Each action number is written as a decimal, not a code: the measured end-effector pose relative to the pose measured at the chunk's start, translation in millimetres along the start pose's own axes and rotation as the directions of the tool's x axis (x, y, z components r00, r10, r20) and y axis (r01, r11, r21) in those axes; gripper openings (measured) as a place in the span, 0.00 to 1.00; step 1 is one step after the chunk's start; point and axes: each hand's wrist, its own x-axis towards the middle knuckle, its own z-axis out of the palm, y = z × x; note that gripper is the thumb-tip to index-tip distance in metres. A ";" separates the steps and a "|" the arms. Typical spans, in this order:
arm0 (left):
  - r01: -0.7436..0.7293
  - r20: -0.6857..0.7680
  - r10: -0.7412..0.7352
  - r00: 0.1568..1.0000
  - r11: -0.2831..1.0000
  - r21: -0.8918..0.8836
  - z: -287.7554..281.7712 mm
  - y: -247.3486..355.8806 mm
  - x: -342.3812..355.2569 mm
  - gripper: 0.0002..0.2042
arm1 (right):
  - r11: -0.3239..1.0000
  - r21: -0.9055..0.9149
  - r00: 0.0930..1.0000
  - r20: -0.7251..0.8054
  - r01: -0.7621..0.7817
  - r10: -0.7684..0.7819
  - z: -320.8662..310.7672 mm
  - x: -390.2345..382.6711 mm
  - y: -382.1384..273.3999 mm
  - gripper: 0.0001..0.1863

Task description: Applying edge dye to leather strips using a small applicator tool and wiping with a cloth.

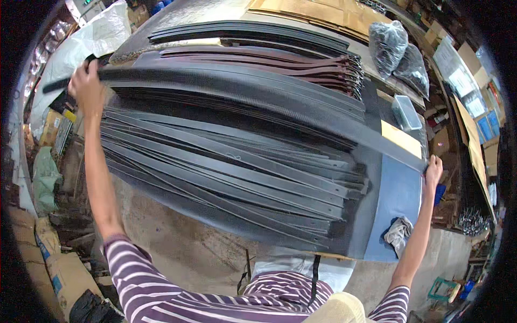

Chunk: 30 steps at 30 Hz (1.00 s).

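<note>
A long black strip (258, 97) stretches diagonally above the work table, slightly blurred. My left hand (86, 86) grips it near its upper left end. My right hand (433, 167) holds its other end at the right. Beneath lie many long, flat dark grey strips (226, 167), loosely piled, with holes near their right ends. Behind the held strip are brown strips (258, 59) with bunched right ends and a black stack of strips (247, 31). A blue-grey sheet (393, 199) at the table's right bears a crumpled grey cloth (398, 234).
Bagged black items (388, 48) and a clear plastic box (406, 112) sit at the back right, near cardboard sheets (301, 11). A white sack (102, 32) is at back left, cardboard (64, 274) at lower left, a green stool (441, 288) at lower right.
</note>
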 end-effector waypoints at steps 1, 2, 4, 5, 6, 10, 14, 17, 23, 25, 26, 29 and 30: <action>0.039 0.078 -0.044 0.996 0.997 0.069 18.5 26.5 20.9 0.24 | 0.994 0.086 0.997 0.034 -0.065 0.063 8.3 17.9 0.1 0.18; 0.069 0.175 -0.095 0.980 0.986 0.153 41.8 32.2 32.6 0.23 | 0.968 0.194 0.985 0.098 -0.161 0.144 45.5 12.7 -20.6 0.18; 0.090 0.328 -0.132 0.935 0.986 0.139 75.8 72.6 28.4 0.19 | 0.931 0.295 0.974 0.134 -0.214 0.182 89.7 7.7 -44.7 0.17; 0.099 0.308 -0.116 0.944 0.993 0.071 111.8 88.6 14.4 0.20 | 0.935 0.310 0.984 0.104 -0.171 0.145 106.9 13.8 -43.6 0.17; 0.116 0.455 -0.156 0.877 0.987 0.114 131.9 100.5 -0.9 0.22 | 0.928 0.289 0.969 0.141 -0.237 0.204 132.0 0.3 -61.5 0.17; 0.396 0.676 -0.273 0.685 0.918 -0.032 187.5 147.1 -46.6 0.20 | 0.929 0.220 0.945 0.205 -0.297 0.254 140.7 4.7 -47.4 0.16; 0.397 0.614 -0.200 0.763 0.896 -0.201 207.7 178.5 -40.6 0.19 | 0.923 0.251 0.950 0.186 -0.292 0.250 109.1 14.9 -22.5 0.15; 0.419 0.480 -0.282 0.831 0.884 -0.206 231.1 175.7 -32.6 0.28 | 0.919 0.255 0.948 0.181 -0.302 0.261 118.0 13.3 -20.9 0.15; 0.342 0.449 -0.188 0.874 0.893 -0.292 257.0 182.0 -68.0 0.36 | 0.964 0.166 0.976 0.096 -0.210 0.196 139.2 9.4 -22.7 0.17; 0.226 0.102 -0.202 0.974 0.862 -0.455 247.2 195.8 -57.3 0.34 | 0.983 0.180 0.998 -0.046 -0.043 0.052 128.9 16.6 -11.5 0.14; 0.233 0.105 -0.209 0.972 0.863 -0.448 243.1 200.7 -52.9 0.34 | 0.971 0.230 0.996 -0.029 -0.071 0.079 120.2 17.9 -3.8 0.13; 0.236 0.574 -0.023 0.819 0.925 -0.299 252.3 163.3 -42.9 0.31 | 0.930 0.309 0.979 0.098 -0.200 0.178 129.2 3.0 -19.5 0.12; 0.328 0.654 -0.038 0.756 0.886 -0.327 254.9 167.8 -51.4 0.31 | 0.916 0.296 0.961 0.143 -0.270 0.237 129.9 -3.6 -27.9 0.11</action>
